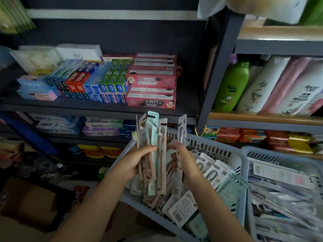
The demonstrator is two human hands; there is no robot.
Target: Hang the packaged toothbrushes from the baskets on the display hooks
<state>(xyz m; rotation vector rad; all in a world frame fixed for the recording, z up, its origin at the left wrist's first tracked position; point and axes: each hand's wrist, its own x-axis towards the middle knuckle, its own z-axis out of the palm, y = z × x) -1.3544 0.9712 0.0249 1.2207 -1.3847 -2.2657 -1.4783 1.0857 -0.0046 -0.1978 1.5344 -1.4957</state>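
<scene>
Your left hand (135, 161), just left of centre in the frame, grips a fanned bundle of packaged toothbrushes (153, 147), its fingers (148, 148) curled round the cards with the thumb across their front; the packs stand upright, hang-holes at the top. Your right hand (182, 158), at centre, pinches a single grey toothbrush pack (182, 130) by its lower half, fingers folded round it, and holds it upright just beside the bundle without touching it. Both hands are above a grey slotted basket (218, 151) in the lower centre, which is heaped with more packaged toothbrushes (208, 173) lying flat and overlapping. A second basket (272, 152) sits against it at the lower right, also full of packs, blurred. Behind, at centre left, a dark shelf (104, 107) carries stacked toothpaste boxes (150, 89) in red, green and blue. At upper right, a green bottle (230, 86) stands beside pale refill pouches (262, 88). A cardboard box (29, 203) sits at lower left.
</scene>
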